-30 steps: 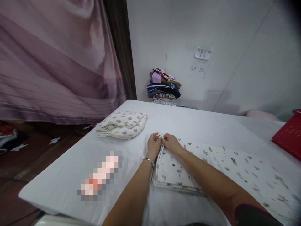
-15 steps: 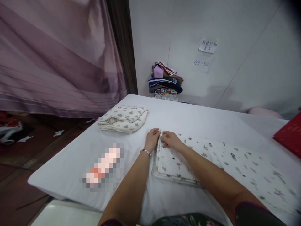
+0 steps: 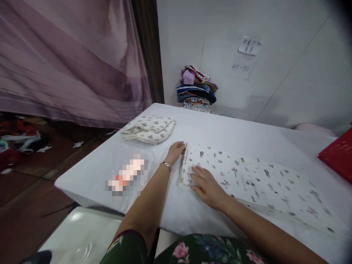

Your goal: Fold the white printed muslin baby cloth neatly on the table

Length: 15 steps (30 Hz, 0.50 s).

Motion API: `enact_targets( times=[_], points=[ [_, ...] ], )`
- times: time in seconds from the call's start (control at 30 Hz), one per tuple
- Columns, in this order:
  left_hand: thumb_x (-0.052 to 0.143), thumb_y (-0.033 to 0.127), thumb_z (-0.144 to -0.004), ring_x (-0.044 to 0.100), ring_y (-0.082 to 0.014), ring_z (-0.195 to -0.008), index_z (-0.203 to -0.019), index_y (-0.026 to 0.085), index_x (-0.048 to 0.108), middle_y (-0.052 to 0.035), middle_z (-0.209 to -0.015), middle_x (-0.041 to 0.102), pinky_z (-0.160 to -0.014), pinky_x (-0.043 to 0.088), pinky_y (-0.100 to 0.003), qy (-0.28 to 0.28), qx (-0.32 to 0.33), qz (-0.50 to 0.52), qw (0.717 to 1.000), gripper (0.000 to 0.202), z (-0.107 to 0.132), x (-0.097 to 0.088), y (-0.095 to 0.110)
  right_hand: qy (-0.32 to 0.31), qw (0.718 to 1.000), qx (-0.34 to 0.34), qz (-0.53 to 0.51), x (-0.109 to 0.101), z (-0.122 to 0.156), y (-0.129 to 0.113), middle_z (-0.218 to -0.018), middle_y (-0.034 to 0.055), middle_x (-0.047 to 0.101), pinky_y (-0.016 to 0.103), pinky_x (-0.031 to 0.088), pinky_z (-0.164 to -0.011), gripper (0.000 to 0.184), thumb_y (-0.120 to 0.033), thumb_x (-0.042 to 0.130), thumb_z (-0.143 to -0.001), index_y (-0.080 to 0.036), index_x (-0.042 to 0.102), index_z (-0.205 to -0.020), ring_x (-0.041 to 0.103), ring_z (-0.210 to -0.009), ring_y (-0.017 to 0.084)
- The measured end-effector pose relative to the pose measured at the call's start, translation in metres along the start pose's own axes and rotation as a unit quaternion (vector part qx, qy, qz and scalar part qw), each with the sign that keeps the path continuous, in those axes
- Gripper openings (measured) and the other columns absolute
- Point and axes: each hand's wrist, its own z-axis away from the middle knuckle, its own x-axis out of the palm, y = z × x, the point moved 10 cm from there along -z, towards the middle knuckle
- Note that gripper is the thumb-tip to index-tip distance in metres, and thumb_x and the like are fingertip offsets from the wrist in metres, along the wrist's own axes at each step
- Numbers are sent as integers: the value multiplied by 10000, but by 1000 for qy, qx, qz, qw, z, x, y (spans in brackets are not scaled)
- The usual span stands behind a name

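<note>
A long white cotton cloth [image 3: 255,179] printed with small grey and green plants and animals lies across the table, its left end in several layers. At its far left corner is my left hand [image 3: 176,151], with a bracelet on the wrist, its fingers closed on the cloth's edge. Palm down near the cloth's front left part rests my right hand [image 3: 209,187], fingers stretched out and holding nothing. Behind and left of my hands sits a folded cream cloth [image 3: 154,130] with a grey print.
The white table [image 3: 88,172] carries a pixelated pinkish item [image 3: 129,172] on the left and a red item [image 3: 338,154] on the right. A stack of folded fabrics [image 3: 196,90] stands by the wall. A white stool [image 3: 82,234] is at the front left, and a curtain [image 3: 68,58] hangs behind.
My right hand has left the far corner and moved nearer to me, now flat on the cloth. My left hand stays at the corner. The view has shifted slightly.
</note>
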Motion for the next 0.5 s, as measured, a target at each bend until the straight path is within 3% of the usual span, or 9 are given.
enact_targets(
  times=[0.13, 0.23, 0.37, 0.5],
  points=[
    [647, 284, -654, 607, -123, -696, -902, 145, 611, -75, -912, 661, -625, 464, -240, 5, 14, -32, 999, 287, 26, -22, 19, 49, 998, -27, -15, -9, 8, -4, -1262, 120, 512, 430, 309, -1017, 295, -244, 464, -868, -179, 577, -1132, 390, -1228, 245],
    [634, 309, -658, 601, -125, -648, -889, 150, 624, -61, -842, 666, -597, 458, -246, 1, 35, -76, 996, 281, 62, -36, 26, 76, 996, -26, -26, -10, 3, -7, -1165, 109, 558, 371, 363, -958, 268, -254, 482, -866, -176, 586, -1102, 471, -1115, 218],
    [603, 330, -686, 572, -123, -609, -888, 168, 638, -27, -749, 651, -592, 448, -256, 25, 52, -159, 986, 261, 117, -50, 10, 34, 999, 8, 14, 4, -9, -7, -1044, 82, 578, 340, 382, -881, 226, -259, 549, -832, -179, 610, -1034, 492, -1013, 206],
    [590, 344, -701, 546, -129, -619, -797, 204, 649, -2, -705, 633, -600, 426, -258, 82, 77, -238, 965, 180, 158, -53, -6, 27, 999, 12, 20, 8, -15, -4, -966, 62, 581, 306, 380, -835, 153, -255, 530, -846, -182, 636, -930, 499, -942, 182]
  ],
)
